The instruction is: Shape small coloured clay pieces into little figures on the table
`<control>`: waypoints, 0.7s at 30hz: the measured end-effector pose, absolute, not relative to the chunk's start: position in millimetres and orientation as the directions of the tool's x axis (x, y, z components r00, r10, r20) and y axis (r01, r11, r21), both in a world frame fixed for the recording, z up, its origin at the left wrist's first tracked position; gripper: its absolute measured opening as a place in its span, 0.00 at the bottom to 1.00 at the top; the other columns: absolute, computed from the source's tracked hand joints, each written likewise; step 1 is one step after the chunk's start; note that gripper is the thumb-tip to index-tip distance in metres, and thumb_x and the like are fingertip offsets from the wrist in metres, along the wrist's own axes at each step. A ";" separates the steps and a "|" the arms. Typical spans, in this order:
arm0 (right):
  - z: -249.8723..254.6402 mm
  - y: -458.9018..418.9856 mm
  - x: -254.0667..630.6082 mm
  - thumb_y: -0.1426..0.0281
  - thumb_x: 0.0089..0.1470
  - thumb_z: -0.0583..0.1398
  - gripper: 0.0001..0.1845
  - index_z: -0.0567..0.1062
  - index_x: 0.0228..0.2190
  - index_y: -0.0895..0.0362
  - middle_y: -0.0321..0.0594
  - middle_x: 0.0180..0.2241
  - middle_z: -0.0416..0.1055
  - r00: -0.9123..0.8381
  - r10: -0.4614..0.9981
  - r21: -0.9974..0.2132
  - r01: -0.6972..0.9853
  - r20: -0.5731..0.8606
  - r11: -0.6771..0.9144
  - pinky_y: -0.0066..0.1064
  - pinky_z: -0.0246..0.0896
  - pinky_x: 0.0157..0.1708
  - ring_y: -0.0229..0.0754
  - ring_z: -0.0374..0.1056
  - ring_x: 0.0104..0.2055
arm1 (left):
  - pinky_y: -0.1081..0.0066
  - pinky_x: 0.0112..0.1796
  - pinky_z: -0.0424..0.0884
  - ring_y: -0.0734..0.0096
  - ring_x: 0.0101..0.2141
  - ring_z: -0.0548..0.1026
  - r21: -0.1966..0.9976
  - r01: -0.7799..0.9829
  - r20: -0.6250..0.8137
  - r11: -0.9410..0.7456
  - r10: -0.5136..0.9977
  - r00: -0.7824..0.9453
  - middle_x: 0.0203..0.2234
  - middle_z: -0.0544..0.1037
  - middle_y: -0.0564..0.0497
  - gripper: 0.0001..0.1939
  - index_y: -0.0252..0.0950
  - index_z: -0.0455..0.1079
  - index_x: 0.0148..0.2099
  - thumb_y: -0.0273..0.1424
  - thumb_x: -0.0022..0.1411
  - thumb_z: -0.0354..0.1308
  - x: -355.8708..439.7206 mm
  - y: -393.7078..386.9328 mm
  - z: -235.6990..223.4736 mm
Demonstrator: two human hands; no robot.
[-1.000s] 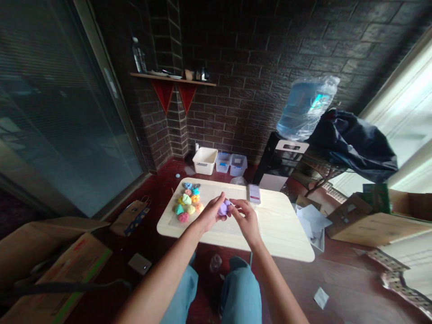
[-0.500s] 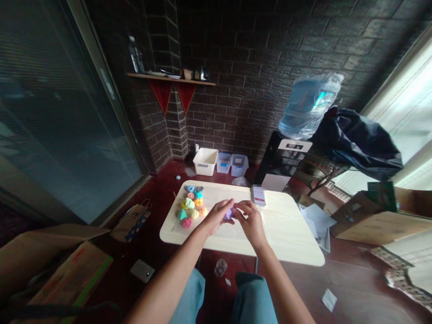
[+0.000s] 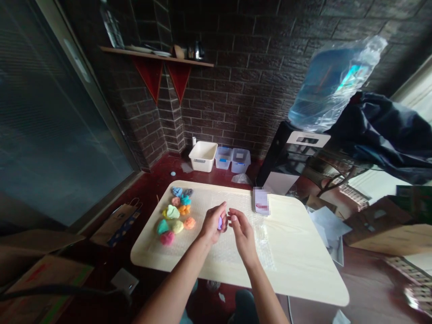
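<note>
My left hand (image 3: pixel 213 221) is closed around a small purple lump (image 3: pixel 220 222), soft-looking and mostly hidden by the fingers. Just to its right, my right hand (image 3: pixel 240 225) is raised with the fingers loosely curved and a gap between thumb and forefinger; nothing shows in it. Both hands are over a sheet of bubble wrap (image 3: pixel 202 243) on the pale table. Left of them lie several soft-looking coloured lumps, among them a pink lump (image 3: pixel 167 237), an orange lump (image 3: pixel 189 223), a green lump (image 3: pixel 162 226) and a blue lump (image 3: pixel 177 192).
A phone (image 3: pixel 261 201) lies near the far edge of the table (image 3: pixel 300 252). Behind it on the floor are a white bin (image 3: pixel 203 156) and two clear plastic boxes (image 3: pixel 240 161). A water dispenser (image 3: pixel 286 157) stands at the back right, and cardboard boxes (image 3: pixel 378 225) sit at the right.
My right hand has come away from the purple lump, leaving it in my left hand. The camera has moved closer, so the table appears larger.
</note>
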State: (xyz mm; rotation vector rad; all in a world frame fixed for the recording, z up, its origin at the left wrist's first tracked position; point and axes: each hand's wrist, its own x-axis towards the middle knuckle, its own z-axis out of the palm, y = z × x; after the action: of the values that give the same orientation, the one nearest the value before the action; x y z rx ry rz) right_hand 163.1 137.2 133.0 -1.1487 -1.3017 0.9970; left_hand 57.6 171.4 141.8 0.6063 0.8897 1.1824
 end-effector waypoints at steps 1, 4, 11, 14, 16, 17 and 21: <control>130.6 140.7 162.7 0.56 0.60 0.54 0.18 0.73 0.44 0.54 0.44 0.45 0.74 0.048 0.982 -0.981 0.073 0.184 0.180 0.39 0.68 0.44 0.46 0.71 0.44 | 0.77 0.13 0.44 0.83 0.09 0.52 0.798 -0.523 -0.282 0.299 0.953 0.113 0.07 0.55 0.61 0.29 0.38 0.51 0.18 0.51 0.48 0.62 59.3 175.6 136.6; 120.6 148.5 159.9 0.57 0.60 0.54 0.19 0.73 0.46 0.54 0.44 0.46 0.74 0.023 0.984 -0.982 0.073 0.177 0.174 0.39 0.66 0.47 0.47 0.70 0.48 | 0.78 0.14 0.49 0.83 0.11 0.56 0.789 -0.524 -0.316 0.321 0.943 0.101 0.10 0.59 0.61 0.28 0.37 0.54 0.20 0.52 0.47 0.63 61.9 185.6 121.4; 79.7 162.6 158.6 0.54 0.57 0.57 0.27 0.67 0.54 0.53 0.46 0.59 0.62 0.125 0.987 -0.992 0.076 0.106 0.097 0.48 0.49 0.62 0.50 0.56 0.62 | 0.70 0.45 0.69 0.65 0.49 0.73 0.800 -0.462 -0.273 0.382 0.919 0.286 0.45 0.77 0.45 0.33 0.37 0.72 0.44 0.60 0.56 0.46 66.4 188.6 93.6; 75.9 168.8 155.9 0.55 0.52 0.62 0.22 0.72 0.44 0.55 0.48 0.51 0.71 0.216 0.976 -0.998 -0.053 0.015 0.027 0.47 0.57 0.56 0.51 0.65 0.54 | 0.66 0.61 0.53 0.65 0.64 0.53 0.845 -0.418 -0.226 0.332 0.932 0.284 0.64 0.59 0.49 0.34 0.45 0.63 0.59 0.59 0.59 0.42 69.1 182.7 85.5; 77.6 172.5 153.2 0.57 0.50 0.63 0.17 0.73 0.37 0.55 0.45 0.42 0.75 0.240 0.970 -0.991 -0.137 -0.037 -0.003 0.44 0.64 0.48 0.49 0.70 0.45 | 0.64 0.64 0.44 0.68 0.67 0.44 0.886 -0.370 -0.197 0.281 0.948 0.249 0.68 0.47 0.53 0.33 0.50 0.53 0.64 0.57 0.62 0.40 68.3 179.3 83.7; 78.8 174.3 152.3 0.57 0.51 0.63 0.16 0.72 0.35 0.55 0.44 0.38 0.75 0.238 0.970 -0.985 -0.173 -0.053 -0.012 0.42 0.67 0.44 0.47 0.71 0.41 | 0.64 0.64 0.42 0.69 0.67 0.43 0.909 -0.337 -0.172 0.244 0.958 0.230 0.69 0.45 0.54 0.32 0.51 0.50 0.66 0.55 0.63 0.41 67.1 178.2 84.0; 82.3 182.1 156.8 0.57 0.55 0.58 0.13 0.70 0.31 0.54 0.40 0.33 0.75 0.195 0.975 -0.937 -0.347 -0.108 -0.035 0.34 0.70 0.31 0.42 0.72 0.34 | 0.62 0.61 0.52 0.63 0.63 0.56 0.977 -0.176 -0.096 0.123 0.983 0.154 0.65 0.57 0.47 0.28 0.45 0.57 0.62 0.45 0.62 0.54 61.6 176.5 88.1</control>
State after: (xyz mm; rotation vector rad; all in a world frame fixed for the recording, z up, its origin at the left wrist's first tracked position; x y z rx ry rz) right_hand 156.8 182.1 82.3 -1.0936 -0.7645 1.2489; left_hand 61.6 176.5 88.1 1.0590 1.0185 1.1062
